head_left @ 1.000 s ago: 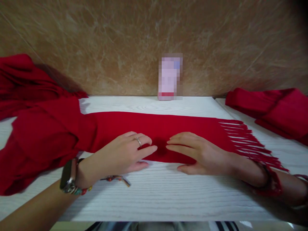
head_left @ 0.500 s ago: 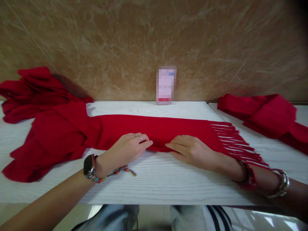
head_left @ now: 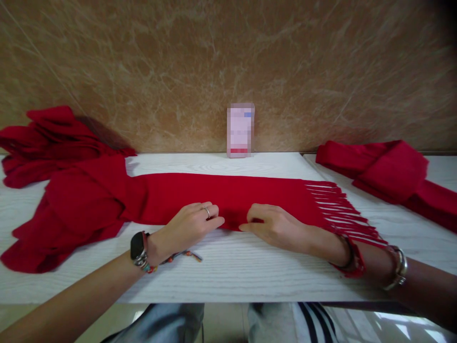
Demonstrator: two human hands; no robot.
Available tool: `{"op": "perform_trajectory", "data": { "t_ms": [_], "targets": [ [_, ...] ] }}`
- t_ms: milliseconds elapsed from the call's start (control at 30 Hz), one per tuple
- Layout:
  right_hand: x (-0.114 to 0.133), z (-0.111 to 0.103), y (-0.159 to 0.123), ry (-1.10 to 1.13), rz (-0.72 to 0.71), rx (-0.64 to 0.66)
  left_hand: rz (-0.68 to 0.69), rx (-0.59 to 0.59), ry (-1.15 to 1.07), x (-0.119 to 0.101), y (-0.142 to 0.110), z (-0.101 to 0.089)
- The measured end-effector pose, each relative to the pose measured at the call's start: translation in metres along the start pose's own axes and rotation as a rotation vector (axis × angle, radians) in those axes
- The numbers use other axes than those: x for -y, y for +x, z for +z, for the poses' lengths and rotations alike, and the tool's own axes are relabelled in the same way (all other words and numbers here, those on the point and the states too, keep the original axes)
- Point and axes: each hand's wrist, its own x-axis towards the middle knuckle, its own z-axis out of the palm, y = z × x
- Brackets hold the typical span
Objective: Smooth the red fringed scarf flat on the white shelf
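Note:
A red scarf (head_left: 228,190) lies lengthwise on the white wood-grain table, folded into a long band. Its fringe (head_left: 342,214) spreads at the right end, while the left part is bunched up. At the scarf's near edge, my left hand (head_left: 200,220) is closed with fingers curled and thumb pointing right, pinching the cloth. A short gap to the right, my right hand (head_left: 273,224) pinches the same edge, its fingers bent and thumb low. The curled fingers hide the exact grip of both hands.
Crumpled red cloth (head_left: 50,143) sits at the back left. Another folded red cloth (head_left: 389,171) lies at the right. A pale pink blurred object, perhaps a phone (head_left: 240,131), leans against the brown marble wall (head_left: 178,62). The table's front edge (head_left: 228,302) is near my legs.
The fingers of both my hands have curled in more at the scarf's near edge, and that edge now sits slightly closer to me. The view has shifted a little.

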Motion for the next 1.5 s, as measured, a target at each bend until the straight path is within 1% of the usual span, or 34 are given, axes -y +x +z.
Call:
{"op": "perform_trajectory", "data": {
  "t_ms": [133, 200, 367, 500, 567, 633, 700, 767, 833, 933, 1100, 1200, 1300, 1367, 1433, 1500],
  "targets": [
    [-0.003, 0.000, -0.002, 0.061, -0.012, 0.078, 0.081, 0.095, -0.077, 0.003, -0.001, -0.005],
    [-0.005, -0.001, -0.003, 0.091, -0.009, 0.124, 0.119, 0.122, -0.119, 0.005, -0.001, -0.008],
    [-0.008, -0.005, -0.003, 0.208, -0.014, 0.246, 0.129, 0.161, -0.187, 0.007, -0.001, -0.013],
    [-0.010, -0.009, -0.002, 0.346, -0.026, 0.276, 0.105, 0.179, -0.297, 0.008, -0.003, -0.015],
    [-0.010, -0.010, -0.001, 0.433, -0.005, 0.261, 0.083, 0.192, -0.333, 0.007, -0.004, -0.017],
    [-0.011, -0.009, -0.001, 0.501, 0.057, 0.205, 0.063, 0.202, -0.353, 0.007, -0.004, -0.017],
    [-0.011, -0.007, -0.001, 0.494, 0.156, 0.142, 0.044, 0.200, -0.364, 0.006, -0.003, -0.017],
    [-0.012, -0.003, -0.003, 0.421, 0.214, 0.129, 0.034, 0.196, -0.375, 0.005, -0.003, -0.017],
    [-0.013, 0.000, -0.004, 0.357, 0.206, 0.167, 0.034, 0.192, -0.390, 0.005, -0.004, -0.016],
    [-0.014, 0.000, -0.005, 0.343, 0.178, 0.225, 0.022, 0.208, -0.397, 0.005, -0.005, -0.015],
    [-0.015, -0.006, -0.004, 0.359, 0.146, 0.291, -0.040, 0.341, -0.384, 0.003, -0.008, -0.012],
    [-0.016, -0.008, -0.004, 0.407, 0.144, 0.294, -0.054, 0.384, -0.386, 0.002, -0.009, -0.012],
    [-0.017, -0.008, -0.004, 0.439, 0.205, 0.241, -0.049, 0.365, -0.386, 0.003, -0.010, -0.011],
    [-0.016, -0.007, -0.005, 0.392, 0.222, 0.196, -0.038, 0.337, -0.371, 0.004, -0.010, -0.011],
    [-0.013, -0.006, -0.005, 0.309, 0.187, 0.155, -0.015, 0.288, -0.336, 0.004, -0.008, -0.010],
    [-0.009, -0.005, -0.005, 0.220, 0.123, 0.097, -0.010, 0.209, -0.273, 0.004, -0.005, -0.009]
  ]
}}
